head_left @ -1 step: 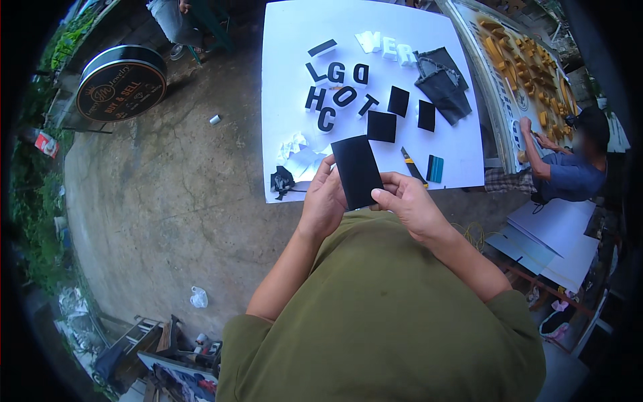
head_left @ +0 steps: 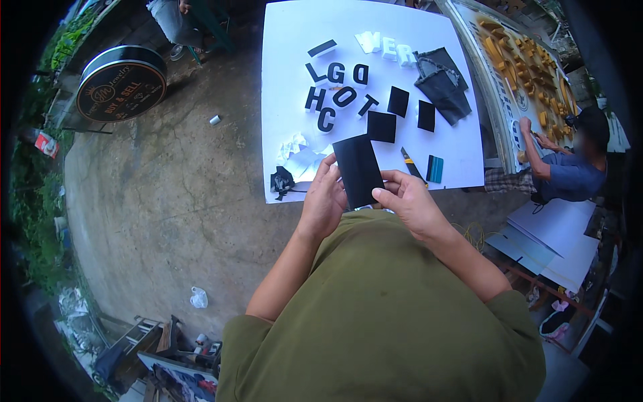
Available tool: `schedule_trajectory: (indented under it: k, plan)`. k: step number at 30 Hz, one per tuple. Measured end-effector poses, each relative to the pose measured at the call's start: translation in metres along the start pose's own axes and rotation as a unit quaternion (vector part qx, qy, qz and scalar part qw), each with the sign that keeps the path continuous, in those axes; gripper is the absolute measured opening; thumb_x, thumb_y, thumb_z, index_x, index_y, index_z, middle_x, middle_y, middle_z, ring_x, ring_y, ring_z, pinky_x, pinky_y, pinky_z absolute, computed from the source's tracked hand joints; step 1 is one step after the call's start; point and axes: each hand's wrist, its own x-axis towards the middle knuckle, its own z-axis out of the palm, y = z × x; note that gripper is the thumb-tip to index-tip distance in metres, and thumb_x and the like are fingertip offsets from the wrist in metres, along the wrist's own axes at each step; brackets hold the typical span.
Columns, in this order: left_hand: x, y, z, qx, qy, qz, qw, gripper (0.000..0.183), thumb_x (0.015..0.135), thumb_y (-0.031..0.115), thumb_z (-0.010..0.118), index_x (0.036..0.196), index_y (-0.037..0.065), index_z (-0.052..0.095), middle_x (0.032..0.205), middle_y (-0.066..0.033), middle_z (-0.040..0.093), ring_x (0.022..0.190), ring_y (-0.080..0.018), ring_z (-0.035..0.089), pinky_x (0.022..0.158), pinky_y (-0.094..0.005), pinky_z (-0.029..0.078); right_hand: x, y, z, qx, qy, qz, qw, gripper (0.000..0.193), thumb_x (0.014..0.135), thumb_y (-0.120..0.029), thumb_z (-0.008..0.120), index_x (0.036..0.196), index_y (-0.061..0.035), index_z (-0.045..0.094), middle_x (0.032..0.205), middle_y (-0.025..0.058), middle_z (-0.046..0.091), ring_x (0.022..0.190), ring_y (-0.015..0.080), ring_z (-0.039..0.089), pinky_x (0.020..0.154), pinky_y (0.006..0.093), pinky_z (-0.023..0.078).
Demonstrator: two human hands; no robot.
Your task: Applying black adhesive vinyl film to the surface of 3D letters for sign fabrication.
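Note:
Both hands hold a black rectangular sheet (head_left: 358,167) above the near edge of the white table (head_left: 295,27). My left hand (head_left: 324,201) grips its left edge, and my right hand (head_left: 408,201) pinches the lower right corner with the thumb on top. Beyond it lie more black rectangles, among them a black square piece (head_left: 382,127). Block letters with black faces (head_left: 344,97) stand in rows at the middle left, and white block letters (head_left: 390,48) are farther back. A yellow and black utility knife (head_left: 414,166) and a green squeegee (head_left: 435,169) rest right of my right hand.
Crumpled white paper (head_left: 293,149) and a black scrap (head_left: 282,179) lie at the table's left front. Grey-black sheeting (head_left: 445,86) is at the right. A co-worker (head_left: 569,167) works at another table with yellow-brown pieces (head_left: 536,80). A round sign (head_left: 120,84) stands left.

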Motion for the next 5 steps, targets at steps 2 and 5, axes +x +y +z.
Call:
schedule_trajectory:
  k: [2, 5]
  plan:
    - [-0.004, 0.003, 0.0, 0.012, 0.024, -0.039, 0.999, 0.06, 0.102, 0.033, 0.058, 0.149, 0.009, 0.031, 0.136, -0.013, 0.056, 0.123, -0.0257, 0.058, 0.103, -0.043, 0.049, 0.002, 0.001, -0.004, -0.045, 0.03, -0.024, 0.998, 0.045, 0.094, -0.013, 0.069, 0.13, 0.0102, 0.053, 0.101, 0.0104, 0.069, 0.088, 0.0109, 0.064, 0.081, 0.0265, 0.053]
    - [-0.012, -0.002, -0.005, 0.196, 0.018, -0.037, 0.98, 0.082, 0.096, 0.045, 0.063, 0.155, 0.009, 0.019, 0.141, -0.0156, 0.053, 0.127, -0.0278, 0.055, 0.107, -0.044, 0.045, 0.003, 0.003, -0.006, -0.076, 0.047, -0.007, 0.996, 0.049, 0.093, -0.012, 0.07, 0.134, 0.0076, 0.051, 0.104, 0.0132, 0.07, 0.091, 0.0124, 0.066, 0.081, 0.0267, 0.053]
